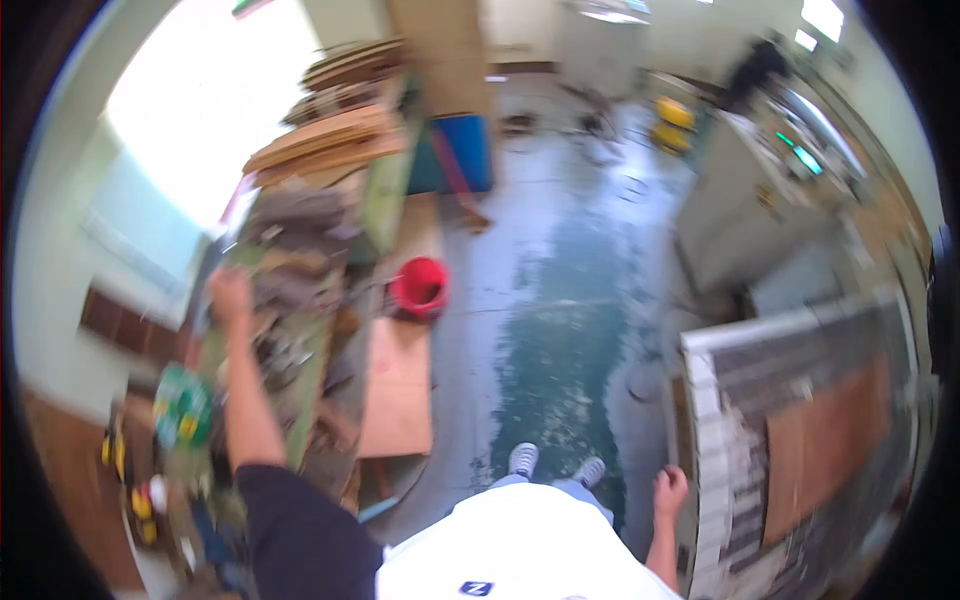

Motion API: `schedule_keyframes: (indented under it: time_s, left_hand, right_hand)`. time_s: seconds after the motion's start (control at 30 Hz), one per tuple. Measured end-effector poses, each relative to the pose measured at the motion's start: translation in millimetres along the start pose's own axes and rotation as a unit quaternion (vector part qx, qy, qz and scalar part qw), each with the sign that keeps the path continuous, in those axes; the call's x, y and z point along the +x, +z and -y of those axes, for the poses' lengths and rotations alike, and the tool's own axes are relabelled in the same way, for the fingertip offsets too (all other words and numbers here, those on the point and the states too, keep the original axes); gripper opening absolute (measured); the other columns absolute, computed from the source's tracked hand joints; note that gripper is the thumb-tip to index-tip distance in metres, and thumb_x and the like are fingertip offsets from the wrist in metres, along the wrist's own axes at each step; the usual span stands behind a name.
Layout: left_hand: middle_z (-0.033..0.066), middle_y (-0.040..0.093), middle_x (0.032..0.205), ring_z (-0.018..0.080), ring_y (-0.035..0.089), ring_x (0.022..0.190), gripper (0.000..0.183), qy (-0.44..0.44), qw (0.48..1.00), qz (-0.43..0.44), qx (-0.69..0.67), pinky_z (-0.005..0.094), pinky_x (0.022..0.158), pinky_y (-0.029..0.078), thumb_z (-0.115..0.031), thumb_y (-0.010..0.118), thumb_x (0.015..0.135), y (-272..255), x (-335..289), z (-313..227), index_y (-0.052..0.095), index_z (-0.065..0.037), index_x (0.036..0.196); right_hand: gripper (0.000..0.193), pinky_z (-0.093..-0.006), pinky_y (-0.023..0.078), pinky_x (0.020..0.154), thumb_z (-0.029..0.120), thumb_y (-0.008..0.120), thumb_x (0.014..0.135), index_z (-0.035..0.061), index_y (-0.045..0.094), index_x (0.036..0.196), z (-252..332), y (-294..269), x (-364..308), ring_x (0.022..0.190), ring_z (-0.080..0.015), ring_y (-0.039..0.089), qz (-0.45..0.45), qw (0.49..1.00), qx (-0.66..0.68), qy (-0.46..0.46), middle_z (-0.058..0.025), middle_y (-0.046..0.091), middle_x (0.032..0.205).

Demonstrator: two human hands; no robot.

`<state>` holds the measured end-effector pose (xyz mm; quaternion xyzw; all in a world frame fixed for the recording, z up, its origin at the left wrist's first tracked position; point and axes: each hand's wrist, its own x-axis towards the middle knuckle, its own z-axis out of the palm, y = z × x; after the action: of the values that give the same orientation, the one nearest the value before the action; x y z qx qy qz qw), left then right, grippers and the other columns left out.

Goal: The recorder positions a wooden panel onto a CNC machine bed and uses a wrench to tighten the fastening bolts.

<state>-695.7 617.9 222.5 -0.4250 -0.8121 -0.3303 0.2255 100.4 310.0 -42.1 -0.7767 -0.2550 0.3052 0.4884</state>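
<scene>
My left hand [230,290] reaches forward on the left, over the outer edge of a cluttered bench [315,380], close to the bright window. Its fingers look curled closed; blur hides whatever may be in them. Beside it on the bench lies a heap of brownish cloth-like material [300,225]. My right hand [670,490] hangs low at my right side with its fingers curled in, near the white edge of a large slatted panel [705,400]. What it holds, if anything, cannot be made out.
Stacked wooden boards [330,140] rise at the bench's far end. A red bucket [420,285] stands by a plywood board [397,390]. Farther off are a yellow object [673,125], a grey machine cabinet [740,200] and a dark-clothed person [757,72]. Green wrapping [183,407] sits at left.
</scene>
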Motion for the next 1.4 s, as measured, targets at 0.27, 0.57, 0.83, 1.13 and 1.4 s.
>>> schedule_keyframes:
  time_s: [0.27, 0.57, 0.83, 1.13, 1.4]
  left_hand:
    - [0.0216, 0.058, 0.075, 0.0385, 0.057, 0.068, 0.025, 0.268, 0.935, 0.085, -0.216, 0.0458, 0.063, 0.044, -0.022, 0.054, 0.092, -19, -103, -208, 0.056, 0.003, 0.086]
    - [0.0008, 0.051, 0.062, 0.0104, 0.046, 0.054, 0.020, 0.230, 0.564, 0.611, -0.506, 0.0273, 0.049, 0.037, -0.015, 0.052, 0.094, -69, -455, -442, 0.054, -0.001, 0.081]
    - [0.0011, 0.051, 0.061, 0.0056, 0.041, 0.054, 0.021, 0.245, 0.391, 0.754, -0.468, 0.0253, 0.048, 0.034, -0.014, 0.056, 0.092, -133, -576, -494, 0.052, -0.001, 0.076]
    - [0.0099, 0.065, 0.078, 0.0112, 0.054, 0.069, 0.028, 0.371, 0.107, 0.842, -0.377, 0.0309, 0.066, 0.047, -0.017, 0.070, 0.082, -187, -646, -547, 0.064, -0.001, 0.104]
    - [0.0139, 0.066, 0.074, 0.0136, 0.060, 0.066, 0.036, 0.528, 0.205, 0.798, -0.207, 0.0326, 0.064, 0.048, -0.021, 0.080, 0.068, -175, -750, -551, 0.069, -0.001, 0.096]
  right_hand:
    - [0.023, -0.0324, 0.051, 0.071, 0.017, 0.061, 0.084, 0.0027, 0.066, 0.101, 170, 98, -25, 0.079, -0.0196, 0.066, 0.236, 0.960, -0.056, -0.138, -0.0131, 0.068, 0.088]
    - [0.029, -0.0334, 0.054, 0.074, 0.011, 0.061, 0.087, -0.0024, 0.056, 0.111, 184, 57, -49, 0.087, -0.0235, 0.068, 0.061, 0.977, 0.081, -0.187, -0.0208, 0.066, 0.095]
    - [0.020, -0.0310, 0.053, 0.072, 0.014, 0.052, 0.095, -0.0036, 0.057, 0.104, 114, -67, -76, 0.081, -0.0184, 0.066, -0.030, 0.949, 0.310, -0.039, -0.0109, 0.066, 0.092]
    - [0.018, -0.0255, 0.042, 0.055, 0.015, 0.051, 0.094, 0.0008, 0.061, 0.088, 40, -163, -84, 0.064, -0.0108, 0.055, 0.001, 0.884, 0.467, 0.028, -0.0035, 0.059, 0.076]
    - [0.011, -0.0283, 0.047, 0.062, 0.009, 0.052, 0.092, 0.0030, 0.057, 0.100, -49, -211, -73, 0.069, -0.0152, 0.057, -0.044, 0.803, 0.564, 0.188, -0.0060, 0.060, 0.080]
